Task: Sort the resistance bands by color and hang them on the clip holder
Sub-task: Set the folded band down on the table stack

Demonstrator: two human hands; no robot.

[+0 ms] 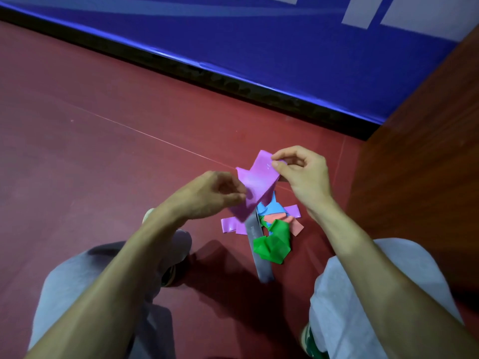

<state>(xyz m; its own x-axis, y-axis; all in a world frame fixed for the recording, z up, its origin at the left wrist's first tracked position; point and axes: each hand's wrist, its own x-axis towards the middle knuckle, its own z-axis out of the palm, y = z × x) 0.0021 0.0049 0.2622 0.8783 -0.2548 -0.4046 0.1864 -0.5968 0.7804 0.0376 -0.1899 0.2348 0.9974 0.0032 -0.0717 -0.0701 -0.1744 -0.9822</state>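
Nearest the camera, the person crouches with knees in grey trousers (77,286) on either side of the work. Between the knees a heap of bands lies on the red floor (103,164): a grey band (260,257), a crumpled green band (273,242), a coral band (295,226), a blue band (272,207) and a flat purple strip (230,225), all overlapping and unsorted.

Just above the heap, the left hand (215,195) pinches the lower edge of a purple band (259,180) and the right hand (303,172) pinches its upper edge between thumb and forefinger, so the band is held clear of the floor.

The task looks barely begun: one colour is being picked out, nothing is grouped, and nothing hangs. The clip holder is not in view, so the hanging all remains.

Further off a black skirting and a blue padded wall (259,35) close the floor, and a wooden panel (427,151) stands to the right. The tangle in the heap seems the main hindrance.
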